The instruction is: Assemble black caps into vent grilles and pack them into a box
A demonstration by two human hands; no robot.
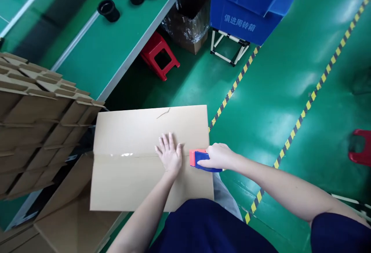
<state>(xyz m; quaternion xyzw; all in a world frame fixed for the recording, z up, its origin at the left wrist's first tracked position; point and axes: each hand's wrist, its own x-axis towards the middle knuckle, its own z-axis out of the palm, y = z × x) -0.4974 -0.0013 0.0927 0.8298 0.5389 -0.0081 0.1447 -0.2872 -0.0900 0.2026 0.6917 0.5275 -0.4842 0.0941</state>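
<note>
A green workshop floor (pixel 290 71) with yellow-and-black hazard stripes fills the right side. A green table (pixel 95 52) runs along the upper left and carries a few black cylindrical parts (pixel 108 10). Blue crates (pixel 243 21) stand at the far end, a red stool (pixel 159 53) sits below the table's edge, and a stack of flat cardboard (pixel 34 121) rises at the left.

Right in front of the person lies a closed carton (pixel 130 183), its top facing up. What holds it up cannot be made out, though more flat cardboard shows under its near left corner. The seam (pixel 116 155) between the flaps runs from side to side, and a glint of clear tape shows along part of it.

The work in hand looks like taping that seam. The left hand (pixel 169 155) lies palm down across the seam near the carton's right half, fingers spread and pointing away, the forearm reaching straight out from the body. The right hand (pixel 218 156) is closed around a red-and-blue tape dispenser (pixel 198 159) at the carton's right edge. Its wrist is level and its arm comes in from the right with the elbow bent.

By my reading, finishing the strip calls for firm downward pressure from the flat hand while the dispenser is tilted to cut the tape cleanly at the edge.
</note>
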